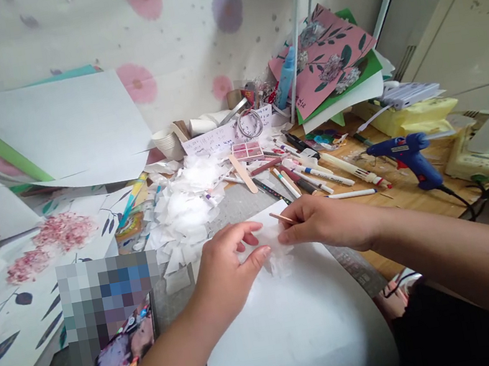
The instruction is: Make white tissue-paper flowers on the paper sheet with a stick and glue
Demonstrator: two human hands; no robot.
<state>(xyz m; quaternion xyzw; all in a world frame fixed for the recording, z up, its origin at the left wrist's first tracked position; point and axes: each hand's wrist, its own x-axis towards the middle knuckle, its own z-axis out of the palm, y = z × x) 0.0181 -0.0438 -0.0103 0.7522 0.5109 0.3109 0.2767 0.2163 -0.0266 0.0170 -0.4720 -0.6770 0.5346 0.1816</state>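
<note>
A thin wooden stick (pixel 282 218) pokes out to the left from my right hand (pixel 311 222), which pinches it between thumb and fingers. Facing it is my left hand (pixel 230 261), its thumb and index finger apart with a gap between them. Between and just below the two hands lies thin, crumpled white tissue (pixel 281 263). Under it is a large white paper sheet (pixel 294 332); white on white makes the tissue's edges hard to see. Whether my left fingertips touch the tissue, I cannot tell.
Torn white tissue pieces (pixel 185 209) pile up beyond my left hand. Several pens (pixel 325 172), a flat wooden craft stick (pixel 243 172) and a pink palette (pixel 247 151) lie behind. A blue glue gun (pixel 410 154) stands right; a phone (pixel 123 356) lies left.
</note>
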